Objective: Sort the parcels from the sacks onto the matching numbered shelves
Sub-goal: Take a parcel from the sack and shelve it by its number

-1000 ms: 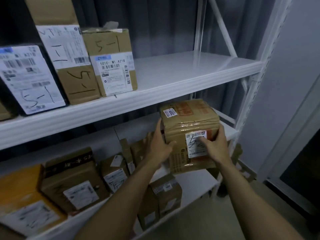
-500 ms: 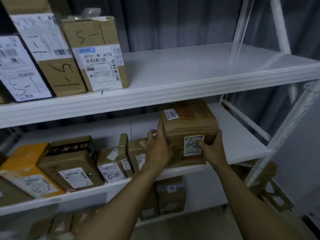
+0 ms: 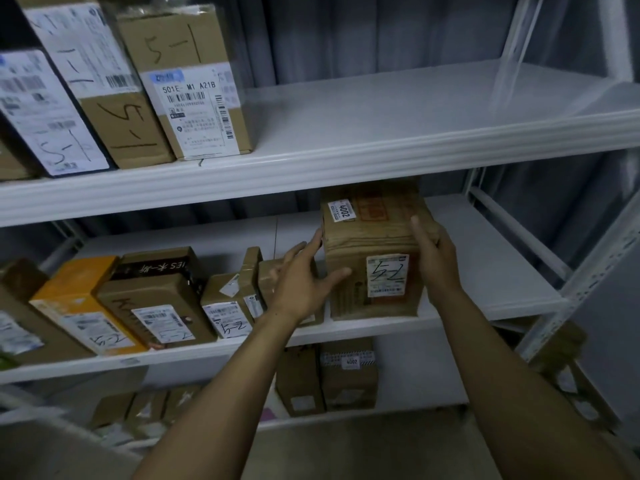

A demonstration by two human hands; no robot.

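Your right hand (image 3: pixel 437 261) grips the right side of the parcel (image 3: pixel 367 244). Your left hand (image 3: pixel 301 285), fingers spread and straight, is at its left edge. The parcel, marked 5-2, stands on the middle shelf (image 3: pixel 502 271), just right of a row of boxes (image 3: pixel 225 306).

A dark grey curtain (image 3: pixel 363 36) hangs in soft vertical pleats across the back and fills the upper part of the view. A strip of it shows again lower down, in shadow. At the right edge stands a pale grey wall (image 3: pixel 613 299), plain and smooth. The floor (image 3: pixel 363 448) along the bottom is a dull beige-brown, dim and slightly blurred. At the lower left a flat grey surface (image 3: pixel 48 455) lies out of focus, and what it is cannot be told. A small pink scrap (image 3: pixel 267 415) sits low in the middle, too blurred to name.
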